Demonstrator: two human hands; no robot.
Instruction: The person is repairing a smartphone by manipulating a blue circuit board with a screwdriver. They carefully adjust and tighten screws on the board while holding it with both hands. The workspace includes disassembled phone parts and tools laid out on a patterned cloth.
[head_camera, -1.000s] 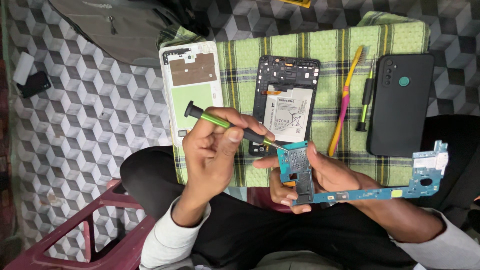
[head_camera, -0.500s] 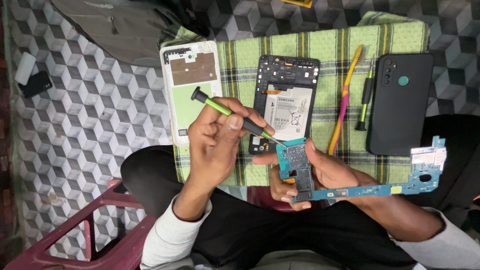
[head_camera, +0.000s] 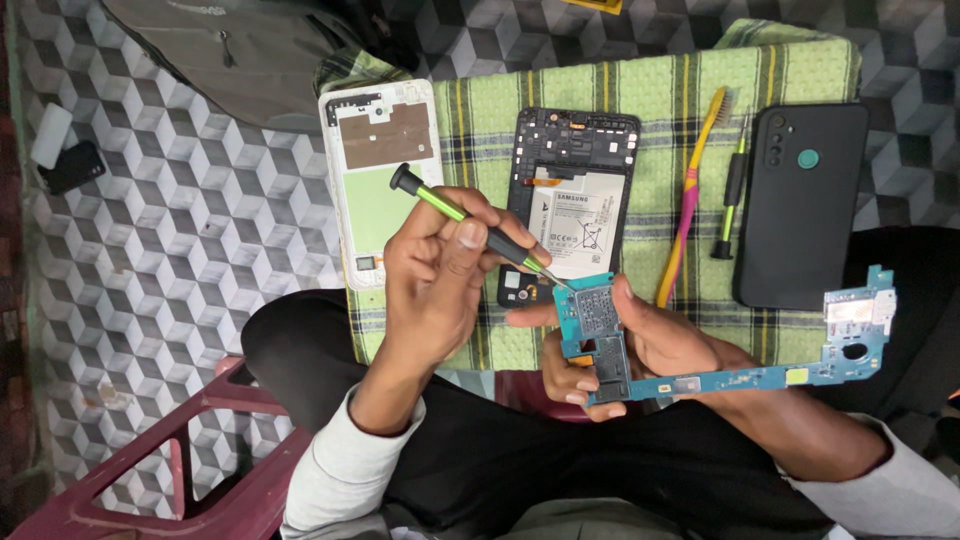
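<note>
The left hand (head_camera: 440, 290) is raised, fingers pinched together in a tight grip; the right hand (head_camera: 640, 345) lies cupped just beside it, thumb up.

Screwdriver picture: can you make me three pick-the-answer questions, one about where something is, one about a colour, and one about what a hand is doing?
1. Where does the toothbrush lie?
A on the cloth
B on the floor
C on the stool

2. What colour is the board in the right hand?
A red
B blue-green
C white

3. How is the left hand?
A flat and open
B shut on the screwdriver
C an empty fist

Answers: 1 A, it lies on the checked cloth. 2 B, the board shows blue-green. 3 B, its fingers wrap the screwdriver.
</note>
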